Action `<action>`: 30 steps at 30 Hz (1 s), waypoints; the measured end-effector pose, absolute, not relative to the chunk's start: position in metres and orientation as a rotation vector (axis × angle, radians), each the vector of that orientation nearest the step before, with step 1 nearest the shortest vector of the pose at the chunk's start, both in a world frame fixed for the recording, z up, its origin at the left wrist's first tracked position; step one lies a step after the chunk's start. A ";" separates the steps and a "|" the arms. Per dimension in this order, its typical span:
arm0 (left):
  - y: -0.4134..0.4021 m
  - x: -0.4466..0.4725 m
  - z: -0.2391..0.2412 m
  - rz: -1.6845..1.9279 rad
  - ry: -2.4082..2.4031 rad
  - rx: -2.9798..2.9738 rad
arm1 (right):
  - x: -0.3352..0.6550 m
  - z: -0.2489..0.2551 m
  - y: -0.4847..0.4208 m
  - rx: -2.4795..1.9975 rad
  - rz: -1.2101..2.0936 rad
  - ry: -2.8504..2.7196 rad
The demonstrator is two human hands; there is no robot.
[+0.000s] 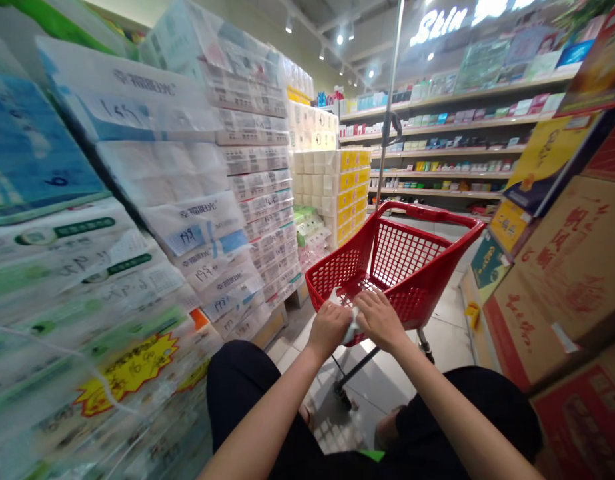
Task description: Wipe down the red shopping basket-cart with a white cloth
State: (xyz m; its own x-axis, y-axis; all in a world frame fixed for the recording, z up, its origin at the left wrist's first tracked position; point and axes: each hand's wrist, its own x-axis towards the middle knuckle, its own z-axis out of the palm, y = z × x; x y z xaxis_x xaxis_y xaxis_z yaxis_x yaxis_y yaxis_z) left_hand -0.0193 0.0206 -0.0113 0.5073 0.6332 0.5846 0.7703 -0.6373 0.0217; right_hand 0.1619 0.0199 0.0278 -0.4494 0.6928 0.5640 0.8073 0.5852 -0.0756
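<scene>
A red plastic shopping cart stands in front of me, its nearer end between my knees. At its near rim both of my hands meet over a crumpled white cloth. My left hand has its fingers curled round the cloth's left side. From the right, my right hand presses on the cloth with bent fingers. Part of the cloth shows above my left hand and between the two hands; the fingertips are partly hidden. Inside, the cart's basket shows its bare red grid floor.
Tall stacks of wrapped tissue packs line the left. Cardboard cartons are piled close on the right. Behind the cart, a metal pole rises before shelves of small boxed goods. The tiled floor shows under the cart.
</scene>
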 end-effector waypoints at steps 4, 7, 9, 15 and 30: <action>0.018 -0.015 -0.007 -0.785 -1.136 -2.562 | 0.156 0.027 0.008 -1.157 -0.199 -2.272; 0.025 -0.030 0.001 -0.727 -0.935 -2.707 | 0.168 0.031 0.009 -1.120 -0.105 -2.319; 0.036 -0.047 0.006 -0.695 -0.804 -2.793 | 0.175 0.032 0.011 -1.084 -0.019 -2.327; 0.073 -0.094 0.015 -0.704 -0.854 -2.786 | 0.181 0.033 0.015 -1.043 0.118 -2.308; 0.049 -0.030 -0.005 -0.660 -1.080 -2.563 | 0.175 0.032 0.013 -1.561 -0.388 -2.309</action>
